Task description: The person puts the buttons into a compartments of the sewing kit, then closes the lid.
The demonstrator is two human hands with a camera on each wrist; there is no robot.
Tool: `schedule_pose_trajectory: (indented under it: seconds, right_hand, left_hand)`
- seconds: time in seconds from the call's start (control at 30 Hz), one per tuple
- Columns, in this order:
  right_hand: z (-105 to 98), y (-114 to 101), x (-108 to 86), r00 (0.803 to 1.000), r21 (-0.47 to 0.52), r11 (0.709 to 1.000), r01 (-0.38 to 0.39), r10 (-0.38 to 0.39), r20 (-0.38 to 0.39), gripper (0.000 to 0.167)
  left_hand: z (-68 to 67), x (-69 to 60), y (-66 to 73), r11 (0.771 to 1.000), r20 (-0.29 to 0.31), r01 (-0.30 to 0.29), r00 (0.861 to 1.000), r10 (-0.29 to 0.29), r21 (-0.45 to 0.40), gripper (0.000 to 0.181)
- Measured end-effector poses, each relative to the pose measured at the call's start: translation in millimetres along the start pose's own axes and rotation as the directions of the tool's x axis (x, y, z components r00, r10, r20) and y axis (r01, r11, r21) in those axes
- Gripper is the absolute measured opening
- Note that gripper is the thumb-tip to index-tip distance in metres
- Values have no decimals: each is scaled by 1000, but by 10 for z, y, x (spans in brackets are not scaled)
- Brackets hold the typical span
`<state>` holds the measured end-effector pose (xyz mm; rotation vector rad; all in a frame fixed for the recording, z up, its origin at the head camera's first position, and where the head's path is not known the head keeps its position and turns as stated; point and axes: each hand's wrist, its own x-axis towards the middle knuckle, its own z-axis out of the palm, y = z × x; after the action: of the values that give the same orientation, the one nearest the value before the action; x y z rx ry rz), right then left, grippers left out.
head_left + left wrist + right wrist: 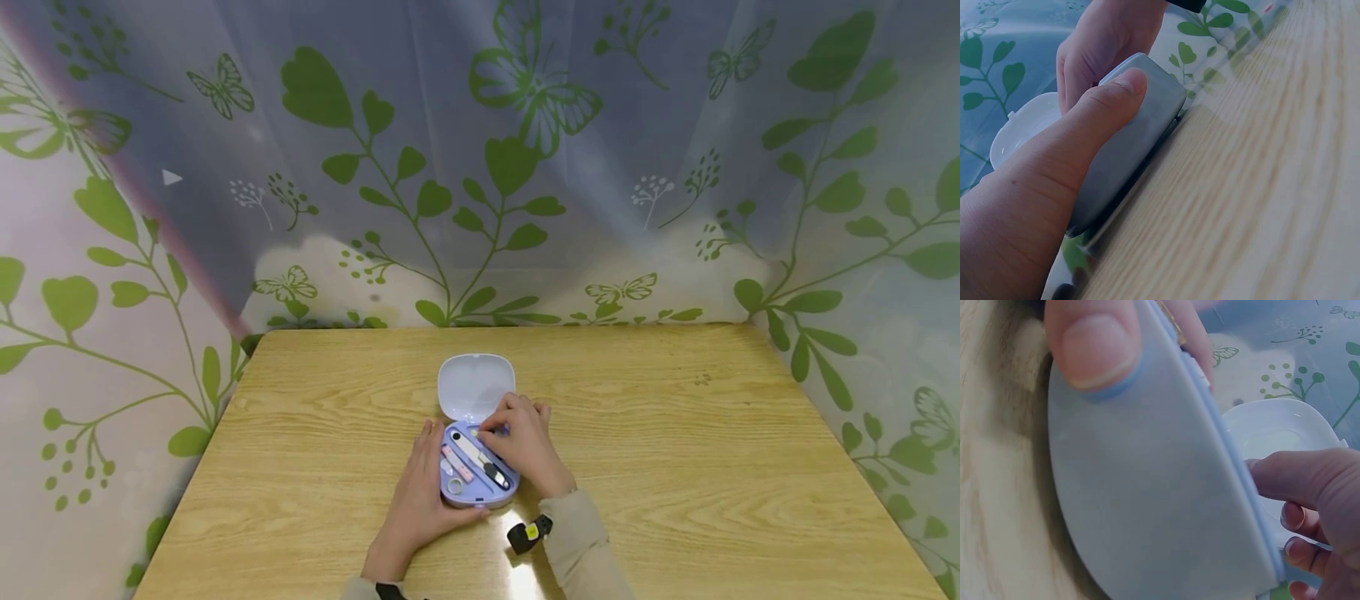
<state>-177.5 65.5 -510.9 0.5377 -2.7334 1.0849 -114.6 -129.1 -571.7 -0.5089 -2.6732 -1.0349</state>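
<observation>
A small lavender case stands on the table with its pale lid tipped back. My left hand holds the case, fingers along its left side and thumb across the front; the left wrist view shows the thumb on the outer wall. My right hand reaches over the right rim, its fingertips at the back right compartment. Whether they pinch something is hidden. A white-and-black slim tool lies diagonally in the case. Left of it are a pink-patterned piece and a small round ring-like item.
The wooden table extends on both sides of the case. A curtain printed with green leaves and butterflies hangs behind and beside it. A black band with a yellow-green part is at the right wrist.
</observation>
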Motion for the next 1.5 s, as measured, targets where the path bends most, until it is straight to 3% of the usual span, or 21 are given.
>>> schedule_pose_trajectory:
  seconds: [0.47, 0.7, 0.97, 1.13, 1.5]
  right_hand:
    - [-193, 35, -2, 998, 188, 981, 55, -47, -44, 7]
    - [-349, 129, -34, 996, 210, 977, 39, -20, -92, 6]
    - [-567, 269, -189, 995, 333, 943, 9, 24, -94, 6]
    - [-818, 142, -319, 994, 379, 925, 16, 26, -104, 6]
    - [-1043, 227, -556, 992, 400, 916, -39, 82, -92, 7]
  left_hand:
    - [9, -2, -1, 1000, -20, -22, 1000, 22, 15, 139]
    - [0, -10, 5, 1000, -2, 14, 1000, -14, 2, 140]
    - [2, -20, -6, 1000, 5, 20, 1000, -20, -13, 139]
    - [2, -13, -6, 1000, 13, 29, 1000, -28, -12, 139]
    - [13, -6, -23, 1000, -3, 5, 1000, -5, -11, 139]
